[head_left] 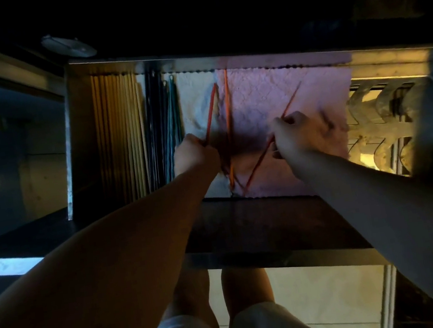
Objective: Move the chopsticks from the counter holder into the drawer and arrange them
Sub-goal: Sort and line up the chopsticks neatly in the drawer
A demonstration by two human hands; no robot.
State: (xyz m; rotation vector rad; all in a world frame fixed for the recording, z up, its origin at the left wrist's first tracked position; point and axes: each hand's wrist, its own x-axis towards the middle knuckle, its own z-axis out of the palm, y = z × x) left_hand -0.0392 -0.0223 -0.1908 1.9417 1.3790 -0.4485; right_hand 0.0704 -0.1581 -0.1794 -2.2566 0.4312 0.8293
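An open metal drawer (120, 65) is lined with a pale cloth (194, 102) and a pink cloth (269, 93). My left hand (194, 156) grips an orange chopstick (211, 110) that slants up and right. My right hand (299, 136) pinches another orange chopstick (292, 100) that slants across the pink cloth. A third orange chopstick (229, 122) lies nearly straight between them. Pale wooden chopsticks (123, 139) lie in a neat row at the drawer's left, with dark and teal chopsticks (167, 126) beside them. The counter holder is not in view.
A metal rack with curved dividers (378, 121) fills the lit right end of the drawer. The dark counter (213, 8) overhangs the drawer at the top, with a round metal object (69, 45) on it. The drawer's dark front panel (262, 230) is below my arms, above my legs.
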